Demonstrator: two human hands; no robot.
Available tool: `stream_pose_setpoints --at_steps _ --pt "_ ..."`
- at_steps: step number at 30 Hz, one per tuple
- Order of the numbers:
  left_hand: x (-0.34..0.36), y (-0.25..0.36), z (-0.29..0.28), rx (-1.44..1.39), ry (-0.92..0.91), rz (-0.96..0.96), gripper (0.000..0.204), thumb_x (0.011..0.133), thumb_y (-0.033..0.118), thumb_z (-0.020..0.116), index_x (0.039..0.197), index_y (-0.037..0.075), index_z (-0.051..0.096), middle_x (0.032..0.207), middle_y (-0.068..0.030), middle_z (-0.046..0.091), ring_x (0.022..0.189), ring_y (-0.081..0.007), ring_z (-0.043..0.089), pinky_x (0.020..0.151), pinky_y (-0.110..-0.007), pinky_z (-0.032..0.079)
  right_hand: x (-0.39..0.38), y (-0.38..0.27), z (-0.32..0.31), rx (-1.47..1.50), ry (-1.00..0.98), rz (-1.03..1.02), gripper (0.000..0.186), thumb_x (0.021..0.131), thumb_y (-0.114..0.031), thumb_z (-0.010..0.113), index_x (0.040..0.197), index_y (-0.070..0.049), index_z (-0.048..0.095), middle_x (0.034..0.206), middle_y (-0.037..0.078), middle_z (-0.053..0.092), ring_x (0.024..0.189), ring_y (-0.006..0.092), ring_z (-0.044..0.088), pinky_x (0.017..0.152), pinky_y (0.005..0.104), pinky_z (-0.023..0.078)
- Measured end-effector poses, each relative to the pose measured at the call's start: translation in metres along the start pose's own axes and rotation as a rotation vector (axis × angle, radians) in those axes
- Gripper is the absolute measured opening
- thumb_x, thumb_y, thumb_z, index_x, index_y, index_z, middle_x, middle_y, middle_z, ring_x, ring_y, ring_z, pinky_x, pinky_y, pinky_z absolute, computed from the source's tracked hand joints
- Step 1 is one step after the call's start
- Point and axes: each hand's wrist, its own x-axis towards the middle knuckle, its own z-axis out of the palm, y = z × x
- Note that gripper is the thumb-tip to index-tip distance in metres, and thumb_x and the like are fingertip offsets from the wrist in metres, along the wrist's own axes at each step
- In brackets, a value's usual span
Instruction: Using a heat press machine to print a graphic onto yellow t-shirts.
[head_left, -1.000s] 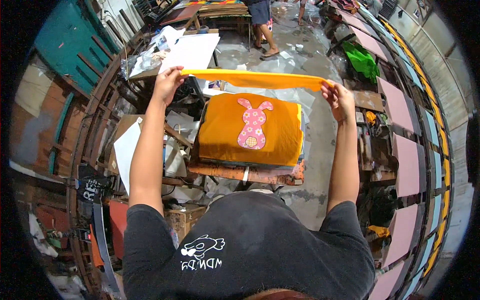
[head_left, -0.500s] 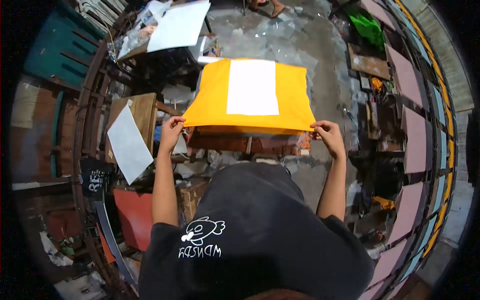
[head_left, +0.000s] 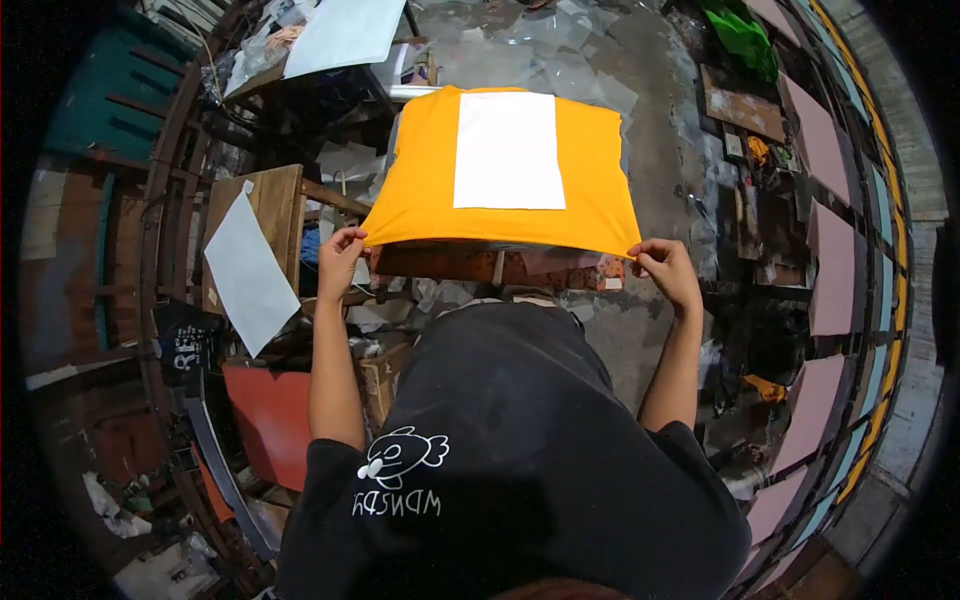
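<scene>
A yellow-orange cloth point(head_left: 598, 170), likely a garment, stretches over a flat board in front of me. On its middle lies a white rectangular sheet point(head_left: 508, 152). The near left corner of the cloth is pinched between the fingers of my left hand point(head_left: 342, 262). My right hand point(head_left: 668, 272) grips the near right corner the same way. Between the two hands the near edge is pulled taut and stands off the reddish bench point(head_left: 450, 268) underneath. The cloth hides most of the board.
To the left, a white sheet point(head_left: 250, 270) rests on a wooden board point(head_left: 285, 215). Another white sheet point(head_left: 345, 38) lies on a table at the far left. A red panel point(head_left: 268, 425) stands near my left arm. Pink panels point(head_left: 832, 268) line the right side, with a green bag point(head_left: 742, 40) beyond.
Both hands have drawn slightly apart, widening the cloth's near edge. The cloth and white sheet sit a little higher in view, showing more of their surface. Both corners stay held.
</scene>
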Motion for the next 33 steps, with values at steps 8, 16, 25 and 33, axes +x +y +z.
stream_pose_setpoints --at_steps 8,16,25,33 --pt "0.0 -0.023 0.002 0.055 0.005 -0.066 0.011 0.089 0.001 0.059 0.099 -0.002 0.063 0.086 -0.0028 0.063 0.072 -0.0098 0.06 0.068 -0.023 0.049 0.004 0.015 0.003 0.008 -0.062 0.065 0.014 0.08 -0.002 0.059 0.086 0.006 0.068 0.07 0.007 0.066 0.062 0.0116 0.061 0.06 0.0253 0.049" --pt "0.023 -0.082 0.02 1.002 -0.211 -0.131 0.019 0.087 0.017 0.063 0.099 0.002 0.062 0.093 -0.0133 0.065 0.077 -0.0259 0.061 0.068 -0.042 0.049 0.062 0.122 0.041 -1.012 -0.17 0.043 0.022 0.082 -0.018 0.065 0.089 0.002 0.069 0.075 0.016 0.069 0.071 0.0288 0.068 0.065 0.0384 0.053" --pt "-0.025 -0.082 0.137 1.256 -0.169 0.568 0.05 0.091 0.037 0.056 0.134 0.011 0.05 0.151 -0.0102 0.03 0.139 -0.0323 0.028 0.11 -0.051 0.027 0.07 0.042 0.174 -0.699 -0.058 -0.645 0.033 0.082 -0.023 0.064 0.11 -0.006 0.062 0.104 0.018 0.056 0.097 0.0375 0.058 0.079 0.0444 0.049" --pt "-0.158 -0.117 0.085 1.084 -0.075 0.019 0.039 0.089 0.027 0.061 0.121 0.006 0.055 0.128 -0.0146 0.051 0.117 -0.0323 0.05 0.099 -0.045 0.038 0.039 0.08 0.186 -0.681 -0.272 -0.479 0.018 0.084 -0.023 0.065 0.086 -0.005 0.066 0.08 0.015 0.061 0.072 0.0352 0.064 0.063 0.0444 0.051"
